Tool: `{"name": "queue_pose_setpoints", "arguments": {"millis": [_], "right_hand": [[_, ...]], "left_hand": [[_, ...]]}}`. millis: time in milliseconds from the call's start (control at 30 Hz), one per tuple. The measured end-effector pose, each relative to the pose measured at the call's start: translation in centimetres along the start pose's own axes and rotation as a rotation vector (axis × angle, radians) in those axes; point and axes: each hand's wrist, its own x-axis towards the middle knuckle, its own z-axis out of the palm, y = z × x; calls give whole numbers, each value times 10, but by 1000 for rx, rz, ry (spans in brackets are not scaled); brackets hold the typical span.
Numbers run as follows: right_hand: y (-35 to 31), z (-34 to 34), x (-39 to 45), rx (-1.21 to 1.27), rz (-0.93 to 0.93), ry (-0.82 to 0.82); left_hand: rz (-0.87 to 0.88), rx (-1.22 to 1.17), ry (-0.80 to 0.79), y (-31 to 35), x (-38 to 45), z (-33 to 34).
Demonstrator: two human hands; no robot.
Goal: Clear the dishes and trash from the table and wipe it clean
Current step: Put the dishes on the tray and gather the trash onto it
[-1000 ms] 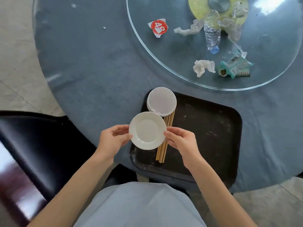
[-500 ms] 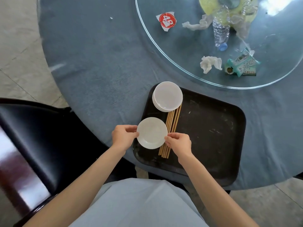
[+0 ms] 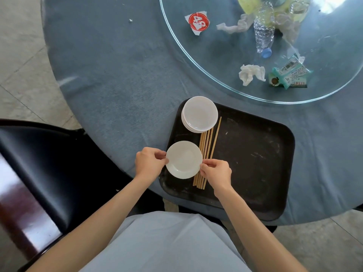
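Left hand point(image 3: 150, 162) pinches small white plate point(image 3: 184, 159) at its left rim | right hand point(image 3: 216, 173) pinches right rim | plate over black tray point(image 3: 255, 154), chopsticks point(image 3: 206, 154) just right | plate stack point(image 3: 199, 114) beyond hands

On the tray point(image 3: 255, 163), chopsticks point(image 3: 208, 154) lie right of two plates point(image 3: 199, 114).

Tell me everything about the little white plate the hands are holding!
The small white plate is round and shiny, like glazed ceramic, with a shallow middle and a wide flat rim. It looks empty and clean. It sits level, face up, over the near left corner of the black tray. The left hand pinches its left edge and the right hand pinches its right edge. Its right side overlaps the wooden chopsticks.
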Motion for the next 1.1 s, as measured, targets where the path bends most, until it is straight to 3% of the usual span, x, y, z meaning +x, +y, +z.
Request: {"name": "queue_pose_setpoints", "arguments": {"millis": [767,900,1100], "right_hand": [[-1,-15,7,-86,-42,-87],[-13,-26,8,-144,-150,-73],[-47,-68,23,-198,-387,73]], "left_hand": [[135,123,13,9,-7,5],[210,112,120,36,-1,-3],[447,150,194,101,27,-18]]}}
